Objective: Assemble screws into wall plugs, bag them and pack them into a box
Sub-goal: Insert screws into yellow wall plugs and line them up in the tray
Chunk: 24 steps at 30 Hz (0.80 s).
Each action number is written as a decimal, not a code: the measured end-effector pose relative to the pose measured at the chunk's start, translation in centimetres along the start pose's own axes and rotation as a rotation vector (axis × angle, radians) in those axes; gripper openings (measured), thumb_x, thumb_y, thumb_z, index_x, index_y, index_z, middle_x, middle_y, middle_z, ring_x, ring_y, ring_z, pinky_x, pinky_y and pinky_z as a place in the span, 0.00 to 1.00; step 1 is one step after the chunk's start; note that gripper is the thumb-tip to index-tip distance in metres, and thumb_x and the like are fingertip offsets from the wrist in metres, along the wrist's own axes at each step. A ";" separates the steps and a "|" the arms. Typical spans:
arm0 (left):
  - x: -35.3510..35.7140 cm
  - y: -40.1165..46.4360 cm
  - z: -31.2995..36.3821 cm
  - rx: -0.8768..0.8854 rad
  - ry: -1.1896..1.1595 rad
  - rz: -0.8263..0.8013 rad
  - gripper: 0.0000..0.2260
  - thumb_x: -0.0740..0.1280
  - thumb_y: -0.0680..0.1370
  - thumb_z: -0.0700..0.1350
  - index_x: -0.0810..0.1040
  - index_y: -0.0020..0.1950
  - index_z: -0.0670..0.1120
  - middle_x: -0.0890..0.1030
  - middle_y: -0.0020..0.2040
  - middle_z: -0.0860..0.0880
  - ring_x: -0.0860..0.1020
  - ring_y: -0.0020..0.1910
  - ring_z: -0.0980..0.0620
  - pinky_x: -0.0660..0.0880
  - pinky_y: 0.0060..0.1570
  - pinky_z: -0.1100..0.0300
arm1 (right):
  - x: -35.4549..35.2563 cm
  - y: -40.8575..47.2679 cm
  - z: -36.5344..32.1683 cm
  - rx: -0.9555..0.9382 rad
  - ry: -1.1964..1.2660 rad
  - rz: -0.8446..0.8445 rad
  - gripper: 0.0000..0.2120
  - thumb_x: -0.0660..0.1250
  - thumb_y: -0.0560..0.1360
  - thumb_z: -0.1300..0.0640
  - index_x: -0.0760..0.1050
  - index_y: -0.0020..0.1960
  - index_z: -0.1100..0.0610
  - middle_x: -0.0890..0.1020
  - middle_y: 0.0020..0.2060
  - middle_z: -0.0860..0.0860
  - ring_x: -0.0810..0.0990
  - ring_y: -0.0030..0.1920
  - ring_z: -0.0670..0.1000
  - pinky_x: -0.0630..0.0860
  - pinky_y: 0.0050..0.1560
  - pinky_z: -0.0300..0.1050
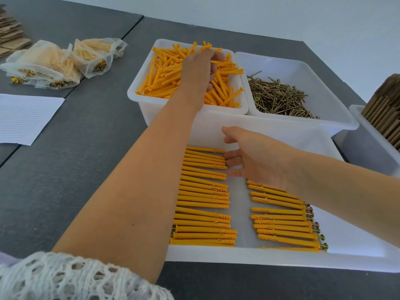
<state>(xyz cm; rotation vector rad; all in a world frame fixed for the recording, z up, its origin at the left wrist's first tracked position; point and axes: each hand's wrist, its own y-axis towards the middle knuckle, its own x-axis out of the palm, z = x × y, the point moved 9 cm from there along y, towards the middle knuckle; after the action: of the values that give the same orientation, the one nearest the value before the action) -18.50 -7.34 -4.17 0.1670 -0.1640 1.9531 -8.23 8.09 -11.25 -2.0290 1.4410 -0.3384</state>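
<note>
We see the left hand [198,69] reaching far across the dark grey bench [86,131] into a white tub [138,92] heaped with loose orange wall plugs [164,76]. Its fingers curl down into the heap and pinch a few plugs, whose ends stick up above the knuckles.

The right hand [257,161] hangs over the large white tray [270,256] nearest us, palm down, fingers straight and relaxed, gripping nothing. Its fingertips [229,156] lie just at the tips of the far plugs in the left row; we cannot tell whether they touch.

In that tray the assembled plugs lie in two rows: a left row [205,198] partly hidden by the left forearm, and a right row [283,221] with brass screw heads showing at its right ends.

To the right of the plug tub, touching it, stands a second white tub [337,118] holding a pile of loose brass screws [279,98]. At the right edge another white bin [368,135] holds brown cardboard pieces [385,109] standing on end.

Far left on the bench lie several filled translucent bags [56,61] of plugs and screws, with flat cardboard [10,37] stacked beyond them. A lined sheet of paper [23,118] lies at the left edge. A white knitted sleeve [65,278] covers the upper left arm nearest the camera.
</note>
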 end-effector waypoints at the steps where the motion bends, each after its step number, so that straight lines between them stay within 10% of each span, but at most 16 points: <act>1: 0.0 0.0 0.0 0.000 0.000 0.002 0.11 0.59 0.81 0.44 0.81 0.47 0.45 0.71 0.31 0.51 0.65 0.28 0.57 0.64 0.26 0.66 | -0.3 0.0 -0.1 -0.016 -0.004 0.002 0.25 0.64 0.79 0.44 0.65 0.72 0.54 0.72 0.63 0.60 0.74 0.62 0.59 0.74 0.60 0.53; 6: 0.1 0.0 0.0 0.008 -0.016 -0.012 0.12 0.59 0.81 0.43 0.81 0.45 0.45 0.71 0.30 0.52 0.65 0.26 0.57 0.63 0.25 0.66 | -0.6 -2.2 -2.5 -0.496 -0.566 -0.001 0.10 0.61 0.81 0.52 0.72 0.62 0.48 0.75 0.62 0.46 0.73 0.61 0.50 0.72 0.61 0.40; 9: 0.0 0.0 0.0 -0.003 0.010 -0.005 0.13 0.58 0.82 0.44 0.81 0.45 0.46 0.71 0.31 0.52 0.65 0.27 0.57 0.64 0.26 0.65 | 3.3 -4.9 -0.6 -0.852 -1.158 -0.217 0.25 0.59 0.80 0.41 0.60 0.75 0.44 0.56 0.77 0.43 0.52 0.75 0.41 0.49 0.71 0.30; 13: 0.1 -0.2 0.0 0.007 0.022 -0.015 0.13 0.58 0.82 0.44 0.81 0.45 0.46 0.71 0.31 0.52 0.65 0.27 0.57 0.64 0.26 0.66 | 6.6 -3.8 4.7 -0.712 -1.471 -0.319 0.46 0.47 0.72 0.25 0.26 0.76 0.45 0.25 0.74 0.49 0.23 0.73 0.49 0.31 0.75 0.55; 24: 0.2 -0.3 0.0 0.020 0.009 -0.021 0.11 0.59 0.81 0.43 0.80 0.46 0.44 0.70 0.31 0.51 0.64 0.27 0.57 0.63 0.26 0.66 | 7.8 -1.7 4.6 -0.764 -1.491 -0.079 0.47 0.42 0.71 0.24 0.27 0.77 0.49 0.27 0.75 0.54 0.25 0.75 0.53 0.34 0.75 0.63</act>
<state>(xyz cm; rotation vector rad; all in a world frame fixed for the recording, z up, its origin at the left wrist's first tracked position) -18.33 -7.10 -4.10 0.1724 -0.1358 1.9352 -1.54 2.82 -14.89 -1.9146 0.4676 1.5801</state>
